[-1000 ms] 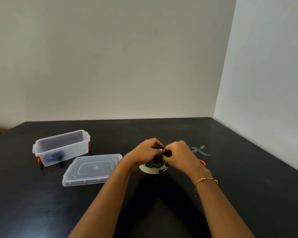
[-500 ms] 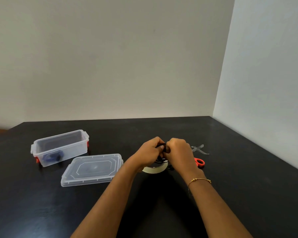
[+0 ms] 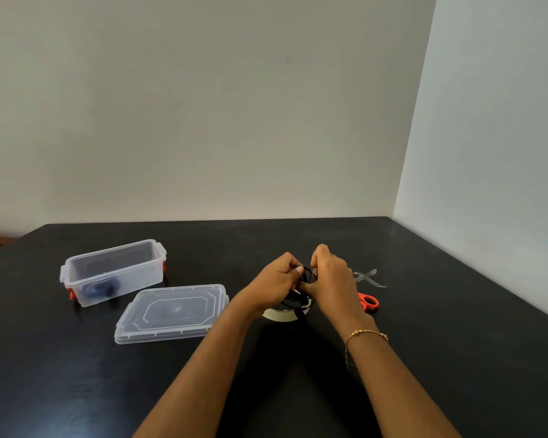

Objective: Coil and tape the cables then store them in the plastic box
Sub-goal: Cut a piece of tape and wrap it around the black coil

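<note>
We hold a thin black cable wound into a small coil [image 3: 301, 289] between both hands, raised just above a cream roll of tape [image 3: 280, 314] that lies flat on the black table [image 3: 456, 343]. Our left hand [image 3: 274, 281] curls round the left side of the coil, thumb tip on top. Our right hand [image 3: 331, 275] grips the right side, fingers curled over the upper loops, knuckles up. Both forearms reach forward from the bottom edge and meet at the coil; a thin gold bracelet [image 3: 366, 334] sits on the right wrist.

We judge the cable light, soft and springy, so the loops would fan open if released; best pinched across all loops at one spot, leaving a stretch free for tape.

To the left stands the clear plastic box [image 3: 114, 273] with red latches, open, something dark inside, its clear lid [image 3: 174, 312] flat beside it. Orange-handled scissors [image 3: 369, 302] and cut strips of clear tape [image 3: 369, 277] lie just right of our hands
</note>
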Demonstrator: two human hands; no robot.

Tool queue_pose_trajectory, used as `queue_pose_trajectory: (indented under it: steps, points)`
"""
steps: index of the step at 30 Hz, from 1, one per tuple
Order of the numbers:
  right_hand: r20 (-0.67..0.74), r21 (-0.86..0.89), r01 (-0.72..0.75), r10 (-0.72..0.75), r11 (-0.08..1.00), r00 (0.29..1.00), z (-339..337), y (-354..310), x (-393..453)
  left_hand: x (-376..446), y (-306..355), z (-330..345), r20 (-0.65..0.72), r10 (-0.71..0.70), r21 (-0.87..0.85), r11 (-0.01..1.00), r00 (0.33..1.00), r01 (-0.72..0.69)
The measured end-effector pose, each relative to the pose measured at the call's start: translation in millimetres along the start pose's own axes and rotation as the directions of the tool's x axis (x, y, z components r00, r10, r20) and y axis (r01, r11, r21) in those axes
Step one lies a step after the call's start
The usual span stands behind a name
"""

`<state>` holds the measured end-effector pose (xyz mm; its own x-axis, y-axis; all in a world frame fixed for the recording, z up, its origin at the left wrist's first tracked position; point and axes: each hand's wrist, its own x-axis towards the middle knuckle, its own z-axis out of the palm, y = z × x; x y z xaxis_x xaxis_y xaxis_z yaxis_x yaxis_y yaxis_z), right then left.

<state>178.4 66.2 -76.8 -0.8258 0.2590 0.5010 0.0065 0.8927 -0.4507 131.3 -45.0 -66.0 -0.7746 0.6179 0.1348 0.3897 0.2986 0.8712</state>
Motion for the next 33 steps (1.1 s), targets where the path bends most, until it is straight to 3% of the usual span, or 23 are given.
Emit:
queue_pose_trajectory:
  steps: [10,16,21,25,28,33]
  points:
    - [0.256,0.283,-0.114,0.039,0.953,0.966,-11,5,6,-2,3,-5,0.017,-0.015,-0.031,0.999,1.000,0.015]
    - [0.445,0.369,-0.167,-0.016,0.914,0.896,-15,8,6,-5,7,-8,0.108,-0.075,-0.029,0.996,0.991,0.079]
    - [0.530,0.481,-0.249,-0.052,0.840,0.847,-23,13,6,-6,11,-6,0.101,-0.073,-0.078,0.994,0.992,0.081]
    - [0.458,0.549,-0.230,-0.059,0.803,0.887,-25,14,6,-6,11,-6,0.077,-0.052,-0.164,0.984,0.996,0.064]
    - [0.329,0.581,-0.203,0.001,0.788,0.944,-19,16,7,-5,11,-4,-0.027,-0.021,-0.250,0.968,0.999,0.014]
    - [0.213,0.669,-0.155,0.012,0.727,0.977,-16,6,6,-2,10,-2,-0.193,-0.035,-0.368,0.929,0.981,-0.040]
